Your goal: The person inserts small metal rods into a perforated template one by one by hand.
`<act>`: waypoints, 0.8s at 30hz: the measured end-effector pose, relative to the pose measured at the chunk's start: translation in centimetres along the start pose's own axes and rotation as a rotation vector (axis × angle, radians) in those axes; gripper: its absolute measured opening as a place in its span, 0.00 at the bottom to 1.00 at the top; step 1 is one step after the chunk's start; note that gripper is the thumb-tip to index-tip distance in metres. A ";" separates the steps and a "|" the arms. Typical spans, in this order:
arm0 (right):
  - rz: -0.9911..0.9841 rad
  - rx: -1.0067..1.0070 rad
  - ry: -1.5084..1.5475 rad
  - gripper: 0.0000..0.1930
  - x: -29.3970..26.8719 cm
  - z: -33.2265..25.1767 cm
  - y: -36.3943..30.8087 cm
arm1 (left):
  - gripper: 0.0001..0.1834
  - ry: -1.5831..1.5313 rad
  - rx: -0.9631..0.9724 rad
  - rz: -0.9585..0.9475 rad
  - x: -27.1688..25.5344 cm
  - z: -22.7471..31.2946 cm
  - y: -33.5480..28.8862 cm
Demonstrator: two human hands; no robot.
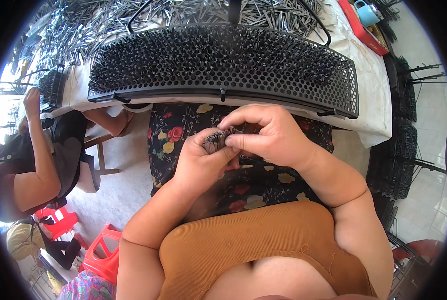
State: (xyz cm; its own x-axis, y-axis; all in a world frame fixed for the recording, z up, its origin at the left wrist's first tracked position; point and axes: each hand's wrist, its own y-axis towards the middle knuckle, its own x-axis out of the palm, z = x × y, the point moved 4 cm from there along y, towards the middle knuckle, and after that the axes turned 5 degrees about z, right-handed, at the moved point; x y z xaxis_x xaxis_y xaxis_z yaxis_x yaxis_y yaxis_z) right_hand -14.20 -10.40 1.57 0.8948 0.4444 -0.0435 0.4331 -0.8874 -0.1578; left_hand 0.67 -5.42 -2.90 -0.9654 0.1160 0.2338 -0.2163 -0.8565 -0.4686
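My left hand [194, 167] is wrapped round a small bundle of thin dark strips [214, 142], with their ends poking up above the fist. At the top of that bundle, my right hand [271, 137] pinches one or more strips between thumb and forefinger; how many is hidden. Both hands are above a black floral cloth [168, 145] over my lap. Just beyond them stands a black perforated rack [283, 95]. Dark strips [208, 55] stand upright in most of its holes, while the holes along the near edge and right end show bare.
Loose dark strips [273, 15] lie heaped behind the rack on a white-covered table [376, 95]. A red box [366, 32] with a blue mug [367, 14] is at the far right. On the left, a co-worker's hand [32, 102] reaches toward another rack [52, 87]. Red stools [103, 252] stand lower left.
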 end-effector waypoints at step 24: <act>0.628 -0.755 -0.760 0.10 -5.9 -1.6 3.1 | 0.17 -0.346 -0.169 -0.071 1.8 -0.1 0.2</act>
State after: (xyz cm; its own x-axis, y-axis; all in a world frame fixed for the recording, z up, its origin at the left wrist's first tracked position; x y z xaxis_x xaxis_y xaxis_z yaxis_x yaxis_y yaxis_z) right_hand -17.91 -15.95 2.90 0.7890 -0.3480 -0.5063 0.1326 -0.7083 0.6934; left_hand -1.10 -5.32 -2.64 -0.8471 -0.0297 0.5306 -0.3296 -0.7539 -0.5683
